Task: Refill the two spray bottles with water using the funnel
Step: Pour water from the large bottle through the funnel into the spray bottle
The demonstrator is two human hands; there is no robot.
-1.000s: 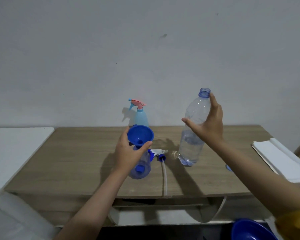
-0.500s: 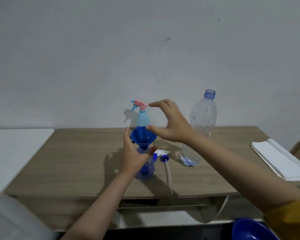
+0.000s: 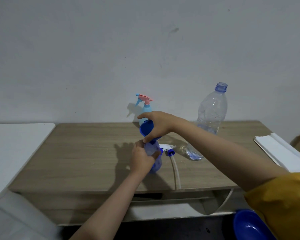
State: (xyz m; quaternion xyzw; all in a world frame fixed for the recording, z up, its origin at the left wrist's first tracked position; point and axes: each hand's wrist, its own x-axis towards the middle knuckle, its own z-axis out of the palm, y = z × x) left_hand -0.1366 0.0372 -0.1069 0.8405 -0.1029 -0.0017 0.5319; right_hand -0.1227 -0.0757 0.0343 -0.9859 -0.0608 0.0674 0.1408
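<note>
The left hand (image 3: 142, 157) grips the spray bottle (image 3: 154, 153); the right hand (image 3: 160, 126) pinches the tilted funnel (image 3: 145, 129). Lifted carelessly, it may drip.

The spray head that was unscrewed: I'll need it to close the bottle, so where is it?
In the head view, the spray head lies on the wooden table, just right of the blue spray bottle and left of the water bottle.

A wooden table (image 3: 87, 153) stands against the wall. On it rest a light-blue spray bottle (image 3: 144, 110) (far edge), a clear water bottle (image 3: 210, 115), a detached spray head (image 3: 169, 149) with its tube, and white sheets (image 3: 280, 153) at the right.
</note>
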